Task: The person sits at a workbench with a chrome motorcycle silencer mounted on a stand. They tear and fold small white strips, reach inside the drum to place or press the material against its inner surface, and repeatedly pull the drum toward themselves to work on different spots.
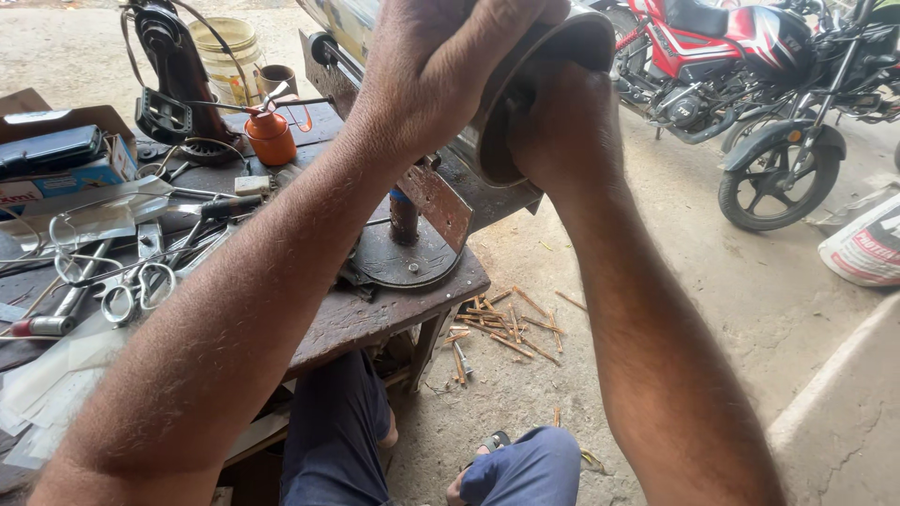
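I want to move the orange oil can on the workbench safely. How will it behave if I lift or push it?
The orange oil can looks like rigid metal, so it probably will not flex. Its body is squat and upright, so it seems fairly stable, though the long thin spout could catch on nearby tools. It may be oily, hence slippery.

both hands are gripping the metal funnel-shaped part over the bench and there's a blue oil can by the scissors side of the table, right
Not quite: the oil can is orange, not blue, as the head view shows. The rest holds: the left hand and right hand both grip the metal funnel-shaped part over the bench, and the can stands on the side of the table where the scissors lie.
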`<act>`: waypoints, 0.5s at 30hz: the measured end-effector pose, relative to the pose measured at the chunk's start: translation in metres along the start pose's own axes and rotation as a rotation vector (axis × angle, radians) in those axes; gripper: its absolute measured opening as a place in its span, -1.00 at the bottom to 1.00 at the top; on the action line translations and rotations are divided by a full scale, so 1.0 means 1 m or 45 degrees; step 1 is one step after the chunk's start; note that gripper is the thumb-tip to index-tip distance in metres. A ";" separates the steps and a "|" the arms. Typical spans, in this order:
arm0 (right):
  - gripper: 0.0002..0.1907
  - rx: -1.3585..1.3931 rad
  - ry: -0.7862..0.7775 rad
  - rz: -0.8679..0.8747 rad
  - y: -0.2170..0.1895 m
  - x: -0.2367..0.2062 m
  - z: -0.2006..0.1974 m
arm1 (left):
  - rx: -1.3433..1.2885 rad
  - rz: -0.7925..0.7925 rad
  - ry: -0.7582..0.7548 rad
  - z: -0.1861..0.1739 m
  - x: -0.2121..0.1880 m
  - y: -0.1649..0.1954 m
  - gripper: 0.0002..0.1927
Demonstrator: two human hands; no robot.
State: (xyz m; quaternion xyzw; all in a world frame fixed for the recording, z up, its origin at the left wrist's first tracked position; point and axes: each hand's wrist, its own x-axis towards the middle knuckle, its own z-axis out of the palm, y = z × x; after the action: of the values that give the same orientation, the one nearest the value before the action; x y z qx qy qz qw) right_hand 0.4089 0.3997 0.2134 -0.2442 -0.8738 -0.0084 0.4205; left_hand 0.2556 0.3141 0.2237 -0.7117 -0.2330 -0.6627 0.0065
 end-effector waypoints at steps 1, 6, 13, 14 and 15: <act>-0.87 -0.002 -0.007 -0.011 0.000 0.001 0.000 | 0.032 0.035 -0.013 0.000 0.000 0.000 -0.54; -0.83 -0.061 -0.062 -0.049 -0.004 0.009 0.000 | 0.196 0.052 -0.054 -0.003 0.005 -0.004 -0.50; -0.67 0.028 -0.051 0.058 -0.012 0.008 -0.003 | 0.237 0.017 -0.092 -0.003 0.013 -0.013 -0.47; -0.69 0.022 -0.047 0.059 -0.013 0.008 -0.003 | 0.198 0.047 -0.102 -0.003 0.012 -0.012 -0.46; -0.70 0.018 -0.043 0.057 -0.012 0.008 -0.002 | 0.162 0.077 -0.111 -0.004 0.012 -0.010 -0.45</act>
State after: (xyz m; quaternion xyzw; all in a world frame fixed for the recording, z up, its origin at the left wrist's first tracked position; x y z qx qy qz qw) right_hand 0.4010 0.3916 0.2229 -0.2609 -0.8752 0.0112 0.4073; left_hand 0.2491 0.3255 0.2323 -0.7446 -0.2531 -0.6145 0.0619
